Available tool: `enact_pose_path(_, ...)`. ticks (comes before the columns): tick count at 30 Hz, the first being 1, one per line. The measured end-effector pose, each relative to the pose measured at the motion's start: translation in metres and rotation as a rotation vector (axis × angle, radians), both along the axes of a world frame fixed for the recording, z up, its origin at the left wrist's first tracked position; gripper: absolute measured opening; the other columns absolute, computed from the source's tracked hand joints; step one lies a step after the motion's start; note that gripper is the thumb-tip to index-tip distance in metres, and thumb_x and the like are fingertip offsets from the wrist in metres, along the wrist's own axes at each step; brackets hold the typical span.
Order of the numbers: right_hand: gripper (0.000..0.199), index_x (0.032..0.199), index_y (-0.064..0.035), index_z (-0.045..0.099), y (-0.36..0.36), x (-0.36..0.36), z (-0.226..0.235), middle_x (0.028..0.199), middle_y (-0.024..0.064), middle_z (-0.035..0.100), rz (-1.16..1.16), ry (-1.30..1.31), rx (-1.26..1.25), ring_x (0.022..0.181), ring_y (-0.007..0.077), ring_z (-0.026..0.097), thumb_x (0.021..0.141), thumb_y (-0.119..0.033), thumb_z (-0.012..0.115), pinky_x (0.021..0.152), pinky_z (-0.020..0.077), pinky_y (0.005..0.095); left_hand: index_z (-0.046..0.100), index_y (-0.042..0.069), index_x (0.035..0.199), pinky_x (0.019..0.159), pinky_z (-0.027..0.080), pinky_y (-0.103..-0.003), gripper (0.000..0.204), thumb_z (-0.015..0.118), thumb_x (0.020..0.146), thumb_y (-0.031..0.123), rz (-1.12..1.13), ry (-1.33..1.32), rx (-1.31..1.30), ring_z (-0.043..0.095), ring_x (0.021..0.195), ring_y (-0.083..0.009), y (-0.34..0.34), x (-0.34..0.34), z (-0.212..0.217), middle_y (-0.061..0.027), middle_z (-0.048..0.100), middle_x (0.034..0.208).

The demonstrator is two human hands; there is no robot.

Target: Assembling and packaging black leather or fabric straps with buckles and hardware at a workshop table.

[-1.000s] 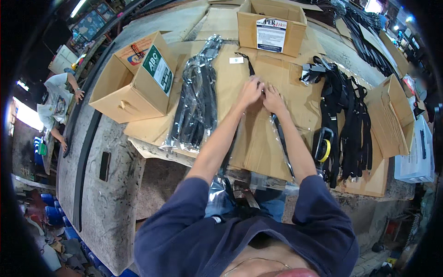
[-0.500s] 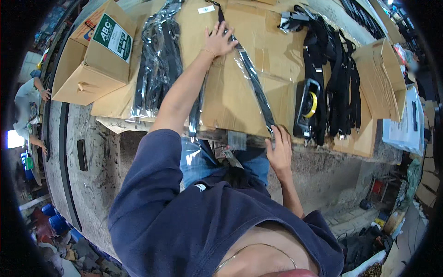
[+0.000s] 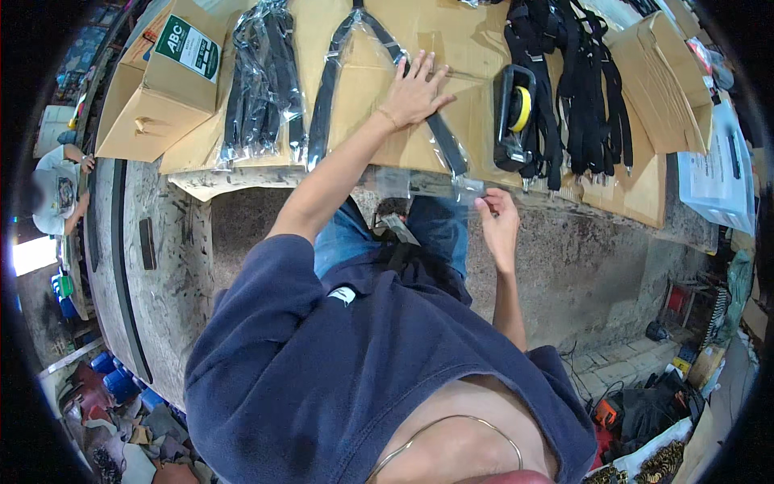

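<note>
A pair of black suspenders (image 3: 323,109) lies in an upside-down V on the cardboard, its straps in clear plastic. My left hand (image 3: 413,95) rests flat across the right strap, fingers spread. Beyond that strap's lower end, an end of the clear plastic sleeve (image 3: 469,191) hangs past the table edge. Thumb and fingers of my right hand (image 3: 500,216) pinch this plastic end. To the left, several plastic-wrapped suspenders (image 3: 262,89) lie in a bundle. A black tape dispenser (image 3: 507,145) with a yellow-cored roll stands to the right, beside unwrapped black suspenders (image 3: 592,97).
Open cardboard boxes stand at the left (image 3: 169,109) and right (image 3: 663,93) of the cardboard-covered table (image 3: 403,149). A pale plastic bin (image 3: 716,181) sits at the far right. A dark phone-like slab (image 3: 147,244) lies on the left surface. Another person (image 3: 63,194) is at the far left.
My left hand has slid nearer along the strap. My right hand has gone from touching the strap's end to pinching the plastic past it. The suspenders have shifted toward me.
</note>
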State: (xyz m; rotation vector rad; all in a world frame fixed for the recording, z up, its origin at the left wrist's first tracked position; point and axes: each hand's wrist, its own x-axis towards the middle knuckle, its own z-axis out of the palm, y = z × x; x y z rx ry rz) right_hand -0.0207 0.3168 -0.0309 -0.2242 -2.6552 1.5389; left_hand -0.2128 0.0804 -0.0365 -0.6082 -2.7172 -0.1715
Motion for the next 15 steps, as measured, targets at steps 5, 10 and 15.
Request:
enact_pose_path(5, 0.034, 0.116, -0.0008, 0.052, 0.022, 0.007, 0.01, 0.072, 0.0033, 0.062, 0.169, -0.298, -0.41, 0.061, 0.0073, 0.054, 0.083, -0.002, 0.061, 0.053, 0.0422, 0.022, 0.046, 0.012, 0.132, 0.108, 0.022, -0.053, 0.054, 0.044, 0.091, 0.047, -0.213, 0.013, 0.129, 0.027, 0.136, -0.0334, 0.043, 0.067, 0.013, -0.0188, 0.036, 0.142)
enact_pose_path(10, 0.036, 0.119, -0.0045, 0.052, 0.034, 0.013, 0.01, 0.074, 0.0027, 0.061, 0.309, -0.368, -0.491, 0.06, 0.007, 0.054, 0.084, 0.001, 0.059, 0.053, 0.0418, 0.0217, 0.049, 0.016, 0.132, 0.108, 0.019, -0.057, 0.055, 0.036, 0.093, 0.053, -0.27, -0.046, 0.033, 0.024, 0.137, -0.0303, 0.045, 0.091, -0.001, -0.0164, 0.034, 0.144)
enact_pose_path(15, 0.03, 0.114, -0.0039, 0.055, 0.042, 0.016, 0.009, 0.078, 0.0042, 0.062, 0.4, -0.369, -0.467, 0.06, 0.0088, 0.055, 0.085, 0.002, 0.058, 0.055, 0.044, 0.0232, 0.052, 0.005, 0.122, 0.105, 0.027, -0.052, 0.043, 0.053, 0.089, 0.032, -0.251, 0.037, 0.164, 0.033, 0.132, -0.0317, 0.051, 0.102, 0.012, -0.0158, 0.041, 0.138)
